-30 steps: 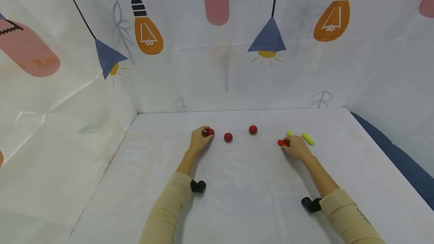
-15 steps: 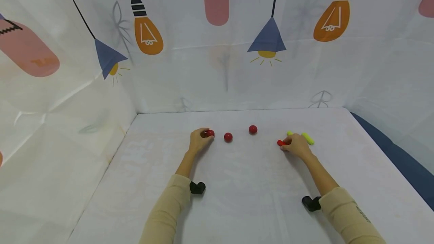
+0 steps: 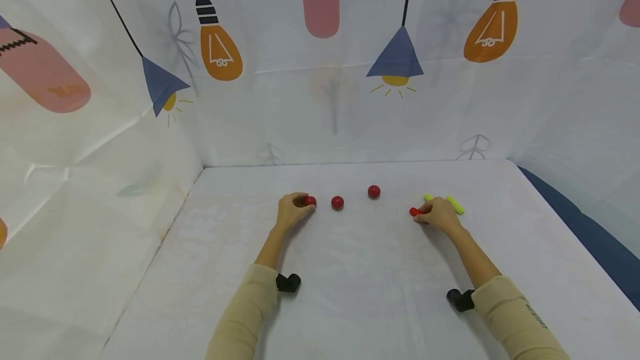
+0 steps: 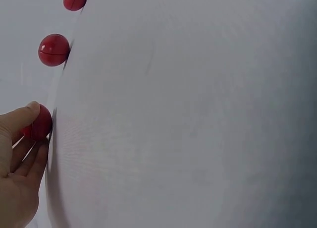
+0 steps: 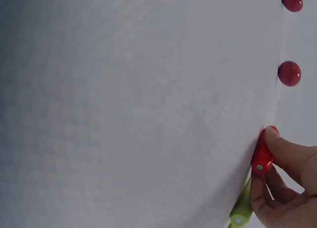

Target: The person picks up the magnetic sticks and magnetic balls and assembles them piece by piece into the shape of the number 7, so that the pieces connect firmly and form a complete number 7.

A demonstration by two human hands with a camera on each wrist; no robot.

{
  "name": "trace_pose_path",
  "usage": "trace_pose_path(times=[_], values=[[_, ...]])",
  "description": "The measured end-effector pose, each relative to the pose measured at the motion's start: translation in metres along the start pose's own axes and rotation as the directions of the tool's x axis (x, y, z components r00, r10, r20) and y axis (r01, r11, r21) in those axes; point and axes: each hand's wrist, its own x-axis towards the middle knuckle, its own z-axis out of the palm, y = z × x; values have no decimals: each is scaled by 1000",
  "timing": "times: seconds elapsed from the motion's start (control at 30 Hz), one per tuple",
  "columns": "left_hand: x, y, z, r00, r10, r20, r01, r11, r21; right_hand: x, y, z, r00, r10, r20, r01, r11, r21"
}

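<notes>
At the left end of a loose row, my left hand [image 3: 291, 211] holds a glossy red ball [image 3: 311, 201] between thumb and fingers. In the left wrist view the thumb presses the top of this ball [image 4: 42, 123], close over the white table [image 4: 163, 119]. Two more red balls lie to its right, a middle ball [image 3: 337, 203] and a farther ball [image 3: 374, 191]. My right hand [image 3: 441, 214] pinches a short red stick [image 5: 262, 152] with a pale dot on its end. Beside that hand lie two yellow-green sticks, one [image 3: 455, 205] partly hidden behind it.
White sheeting [image 3: 330, 110] printed with lamps and bulbs hangs behind and beside the table. A dark blue cloth [image 3: 575, 221] shows past the right edge. Black camera mounts [image 3: 288, 283] stick out at both wrists.
My left hand has drawn the red ball slightly toward me. The right hand keeps its pinch on the red stick and has barely shifted. The other balls stay put.
</notes>
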Motion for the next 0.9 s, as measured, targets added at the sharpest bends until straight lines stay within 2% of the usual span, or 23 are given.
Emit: trace_pose_path(times=[0.27, 0.63, 0.9], values=[[-9, 1, -1, 1000, 20, 9, -20, 999, -35, 0, 0, -1, 1000, 4, 6, -4, 1000, 0], [-22, 1, -5, 997, -16, 78, 23, 996, -84, 1, 1, 0, 1000, 0, 10, 0, 1000, 7], [-30, 5, -8, 992, -23, 127, 33, 997, -76, 1, 2, -1, 1000, 14, 19, -14, 1000, 16]])
